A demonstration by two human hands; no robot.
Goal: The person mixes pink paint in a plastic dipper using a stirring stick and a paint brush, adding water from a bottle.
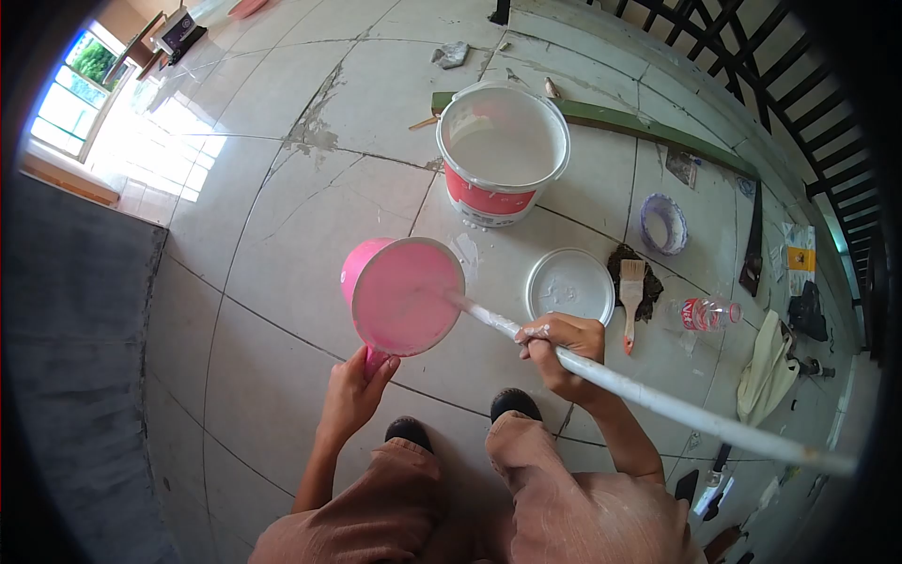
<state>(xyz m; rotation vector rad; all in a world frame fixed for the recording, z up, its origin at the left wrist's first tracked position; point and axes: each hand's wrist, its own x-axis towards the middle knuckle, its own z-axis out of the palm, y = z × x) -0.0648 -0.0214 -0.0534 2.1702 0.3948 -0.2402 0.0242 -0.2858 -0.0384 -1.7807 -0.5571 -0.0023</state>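
My left hand (361, 383) is closed around the handle of a pink dipper (360, 258), whose wide mouth is tilted toward me. The inside of the dipper looks pink and smooth. In my right hand (561, 354) is a long white pole (648, 399), gripped partway along. Its far end reaches into the dipper's mouth, and its other end runs off to the lower right. Beyond the dipper stands a white and red paint bucket (489, 199) with whitish contents. A round white lid (570, 287) lies just past my right hand.
Right of the lid are a paintbrush (631, 296) on a dark rag, a plastic bottle (709, 314) and a purple-rimmed bowl (663, 225). A green bar (648, 135) lies behind the bucket. Black railings (752, 66) stand at upper right. A pale cloth (769, 367) lies at the right.
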